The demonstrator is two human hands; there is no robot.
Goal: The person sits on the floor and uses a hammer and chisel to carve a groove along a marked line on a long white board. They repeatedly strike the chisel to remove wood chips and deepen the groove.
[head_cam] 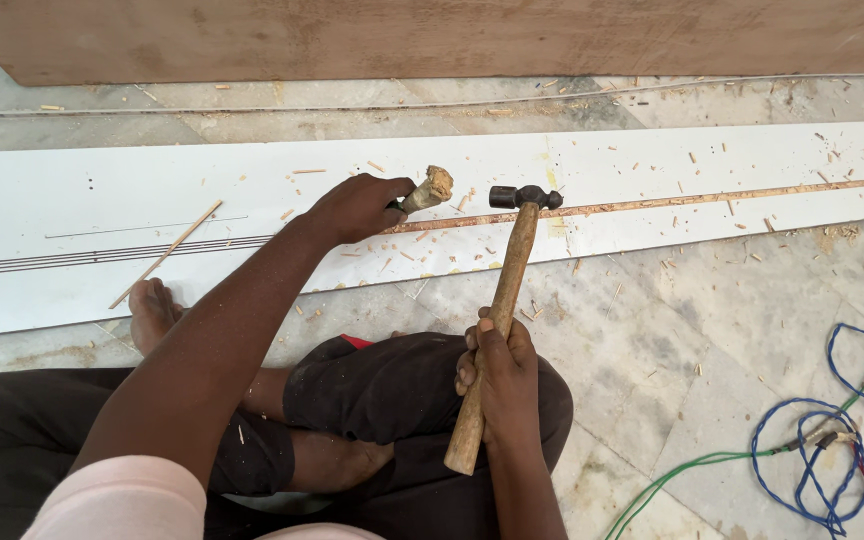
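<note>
We hold a chisel in our left hand, fingers wrapped tight around its shaft, its battered wooden butt tilted up and to the right, its tip down in the long groove cut along the white laminated board lying on the floor. Our right hand is clenched low on the wooden handle of a ball-peen hammer, whose dark head hangs just beside the chisel's butt, a little to its right – not touching it.

To strike well, we judge that the hammer face should meet the butt squarely along the chisel's axis, with short, light taps so the edge follows the groove and does not jump onto the white face. The left knuckles sit close under the butt, so a glancing blow could catch them – a grip kept below the mushroomed end helps.

Wood chips litter the board and the marble floor around the groove and may hide the line. A thin wooden strip lies slanted across the board at left, near our bare foot. A large plywood sheet runs along the top, well apart. Tangled blue, green and red wires lie on the floor at right, clear of the swing
</note>
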